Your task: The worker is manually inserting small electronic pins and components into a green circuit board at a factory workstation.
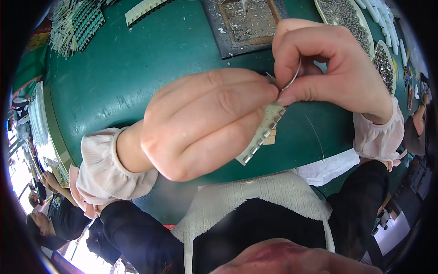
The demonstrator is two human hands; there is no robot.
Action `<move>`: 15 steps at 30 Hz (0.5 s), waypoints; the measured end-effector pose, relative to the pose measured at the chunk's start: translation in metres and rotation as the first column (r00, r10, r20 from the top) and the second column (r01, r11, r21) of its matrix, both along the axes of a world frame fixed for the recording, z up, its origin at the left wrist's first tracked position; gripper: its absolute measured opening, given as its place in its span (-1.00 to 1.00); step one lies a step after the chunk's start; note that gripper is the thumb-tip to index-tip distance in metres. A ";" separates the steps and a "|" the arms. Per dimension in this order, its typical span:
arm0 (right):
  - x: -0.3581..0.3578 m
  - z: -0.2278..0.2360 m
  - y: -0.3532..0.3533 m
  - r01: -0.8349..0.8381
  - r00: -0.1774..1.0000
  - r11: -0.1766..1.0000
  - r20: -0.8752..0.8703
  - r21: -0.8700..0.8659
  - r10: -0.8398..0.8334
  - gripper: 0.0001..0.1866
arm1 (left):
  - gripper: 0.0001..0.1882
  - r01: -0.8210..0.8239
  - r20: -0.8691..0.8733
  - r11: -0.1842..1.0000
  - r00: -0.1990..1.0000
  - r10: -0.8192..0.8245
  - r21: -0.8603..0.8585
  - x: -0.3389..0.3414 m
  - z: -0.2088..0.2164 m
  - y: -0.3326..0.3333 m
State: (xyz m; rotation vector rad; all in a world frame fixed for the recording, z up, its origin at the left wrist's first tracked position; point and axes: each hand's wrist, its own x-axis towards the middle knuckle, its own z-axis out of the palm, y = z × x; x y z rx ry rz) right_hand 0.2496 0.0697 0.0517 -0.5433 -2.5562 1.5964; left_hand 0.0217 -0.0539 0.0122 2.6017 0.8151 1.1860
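My left hand is closed over a pale cream strip with a row of small metal clips along one edge. The strip slants up to the right, and much of it is hidden under my fingers. Close by its upper end, my right hand pinches a thin curved wire between thumb and forefinger. The fingertips of both hands nearly meet there, so I cannot tell whether the wire touches the strip. A loose thin strand lies on the green table below my right hand.
Beyond my hands stands a dark square tray with metal scraps. A similar strip and bundled strips lie at the far left. Trays of screws and small metal parts stand right, near white tubes. Other people sit at both sides.
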 end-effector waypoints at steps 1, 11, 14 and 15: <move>0.001 -0.002 0.000 0.004 1.000 1.000 0.001 0.000 -0.004 -0.82 | -0.56 0.010 -0.001 1.000 1.000 -0.010 -0.001 0.000 0.000 0.000; -0.019 0.014 -0.008 0.485 0.872 0.794 0.133 -0.366 -0.471 -0.82 | -0.68 -0.155 -0.038 0.958 0.988 0.150 -0.242 -0.003 0.010 -0.005; -0.015 0.046 -0.013 0.570 0.816 0.768 0.308 -0.292 -0.489 -0.84 | -0.74 -0.187 0.105 0.664 0.922 0.374 -0.724 0.004 0.016 0.007; -0.011 0.039 -0.013 0.570 0.816 0.767 0.306 -0.294 -0.490 -0.84 | -0.77 -0.131 0.098 0.419 0.871 0.481 -0.899 0.009 0.029 0.010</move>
